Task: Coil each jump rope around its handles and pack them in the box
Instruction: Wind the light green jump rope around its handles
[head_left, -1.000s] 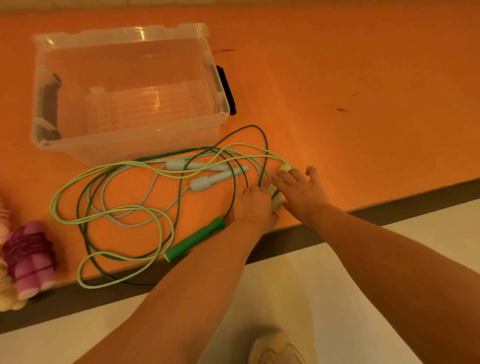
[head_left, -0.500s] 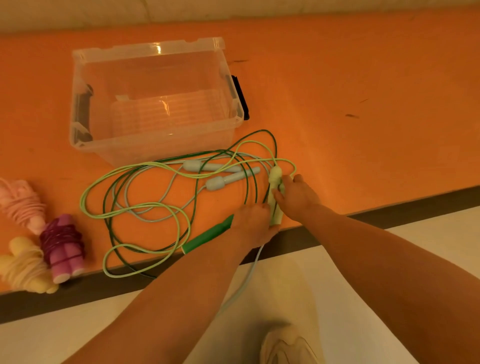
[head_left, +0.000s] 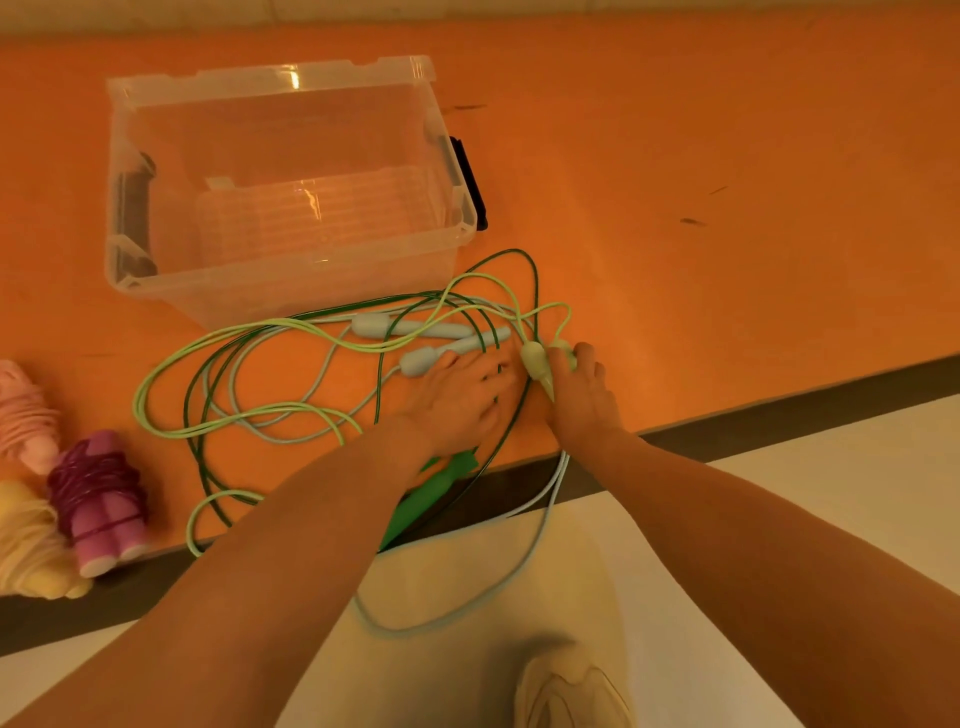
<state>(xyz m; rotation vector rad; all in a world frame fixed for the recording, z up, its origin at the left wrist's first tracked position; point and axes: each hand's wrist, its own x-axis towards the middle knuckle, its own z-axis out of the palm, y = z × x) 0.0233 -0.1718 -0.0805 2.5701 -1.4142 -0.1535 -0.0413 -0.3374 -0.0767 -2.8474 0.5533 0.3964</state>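
Note:
Three loose jump ropes lie tangled on the orange table in front of the clear plastic box (head_left: 291, 270). My right hand (head_left: 582, 395) grips the pale green handles (head_left: 535, 361) of the light green rope (head_left: 171, 358). My left hand (head_left: 462, 400) lies flat with spread fingers on the tangle, beside the pale blue handles (head_left: 415, 358). A dark green rope (head_left: 530, 275) loops around them; its bright green handle (head_left: 436, 483) lies under my left wrist at the table edge. The pale blue cord (head_left: 524, 561) hangs off the edge.
At the left edge of the table stand coiled ropes: a pink one (head_left: 23, 415), a magenta one (head_left: 98, 499) and a yellow one (head_left: 31, 545). A dark strip (head_left: 779, 415) borders the table's near edge. My shoe (head_left: 571, 691) shows on the pale floor below.
My right hand has closed round the pale green handles. My left hand moved forward from the table edge onto the tangle and spread flat. The pale blue cord now hangs further off the edge.

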